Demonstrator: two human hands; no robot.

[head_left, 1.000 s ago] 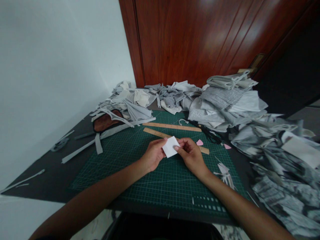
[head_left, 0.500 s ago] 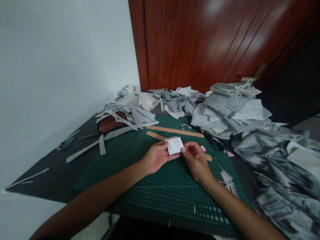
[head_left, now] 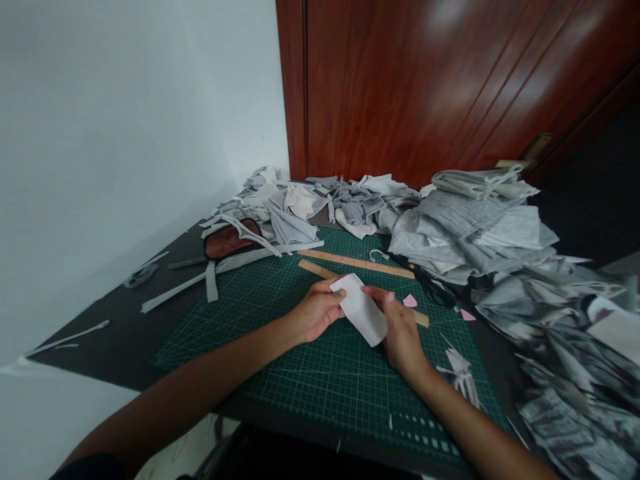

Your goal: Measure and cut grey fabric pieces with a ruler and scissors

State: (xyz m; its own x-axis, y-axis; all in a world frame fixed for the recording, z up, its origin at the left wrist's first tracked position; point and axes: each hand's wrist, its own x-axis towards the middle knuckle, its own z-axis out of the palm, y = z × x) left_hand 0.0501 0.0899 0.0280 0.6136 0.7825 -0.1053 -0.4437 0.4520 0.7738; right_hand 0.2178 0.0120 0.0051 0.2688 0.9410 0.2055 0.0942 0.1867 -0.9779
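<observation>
A small white rectangular piece (head_left: 361, 311), fabric or paper, hangs slanted between my hands above the green cutting mat (head_left: 280, 373). My left hand (head_left: 321, 309) pinches its upper left edge, thumb on top. On the right edge, my right hand (head_left: 399, 328) grips it with thumb and fingers, the fingertips partly hidden. Just beyond the hands lie two wooden rulers (head_left: 360, 263), the nearer one partly covered by the hands and the piece. A pink scrap (head_left: 410, 301) rests beside my right hand.
Grey fabric heaps (head_left: 465, 227) stand at the right, with more scraps (head_left: 360, 200) along the back. A brown pad (head_left: 231, 241) and pale strips lie at left. Black scissors (head_left: 435, 290) lie by the right pile. A white wall and a wooden door (head_left: 400, 87) bound the table.
The white piece, earlier a short, folded-looking square, now shows a longer face angled down to the right. My right hand has shifted along its edge. The view has turned slightly left.
</observation>
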